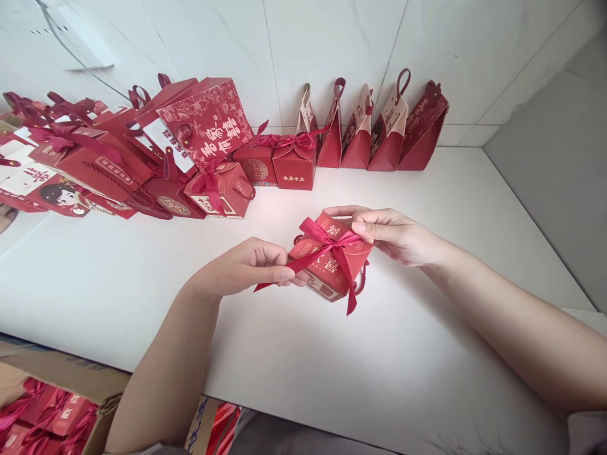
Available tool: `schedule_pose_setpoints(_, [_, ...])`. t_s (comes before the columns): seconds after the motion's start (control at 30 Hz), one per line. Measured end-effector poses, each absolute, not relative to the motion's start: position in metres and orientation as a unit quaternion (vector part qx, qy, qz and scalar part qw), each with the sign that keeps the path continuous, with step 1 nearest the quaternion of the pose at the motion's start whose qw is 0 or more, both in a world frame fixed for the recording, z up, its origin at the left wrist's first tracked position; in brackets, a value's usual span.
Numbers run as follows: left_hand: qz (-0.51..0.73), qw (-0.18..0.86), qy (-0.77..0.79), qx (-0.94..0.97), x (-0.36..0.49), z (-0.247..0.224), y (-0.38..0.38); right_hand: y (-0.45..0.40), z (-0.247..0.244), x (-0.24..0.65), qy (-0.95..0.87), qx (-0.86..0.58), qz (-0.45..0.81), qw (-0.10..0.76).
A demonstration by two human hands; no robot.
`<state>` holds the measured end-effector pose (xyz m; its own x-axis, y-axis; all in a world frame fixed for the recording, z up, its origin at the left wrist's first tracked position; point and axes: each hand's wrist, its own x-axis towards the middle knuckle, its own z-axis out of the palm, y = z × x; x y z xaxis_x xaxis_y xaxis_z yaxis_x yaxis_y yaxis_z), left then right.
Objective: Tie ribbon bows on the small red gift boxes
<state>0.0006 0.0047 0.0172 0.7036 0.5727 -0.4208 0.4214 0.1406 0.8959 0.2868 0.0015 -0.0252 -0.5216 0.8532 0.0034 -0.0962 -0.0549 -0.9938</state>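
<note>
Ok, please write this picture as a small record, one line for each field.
Left hand: pinches one tail of the ribbon
Right hand: holds the box at its right side, thumb on top
Box: red, ribbon tied in a bow, dark red cord at the side
Behind: more red boxes on the white table
Back: pale tiled wall
Lower left: cardboard carton containing ribboned red boxes

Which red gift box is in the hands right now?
The ribbon-tied box at centre, gripped by the right hand, a ribbon tail pinched in the left hand; the other boxes on the table sit farther back.
</note>
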Motion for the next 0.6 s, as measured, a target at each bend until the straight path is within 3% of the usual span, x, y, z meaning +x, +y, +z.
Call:
schedule_pose_setpoints(0.27, [0.027, 0.597, 0.383, 0.704, -0.0013, 0.0137, 0.0075, 0.0022, -0.0206, 0.2893, -0.654, -0.337, 0.577, 0.355])
schedule_pose_setpoints(0.6, [0.028, 0.604, 0.376, 0.703, -0.0008, 0.0108, 0.0078, 0.0000, -0.0219, 0.2891, -0.667, -0.355, 0.546, 0.361])
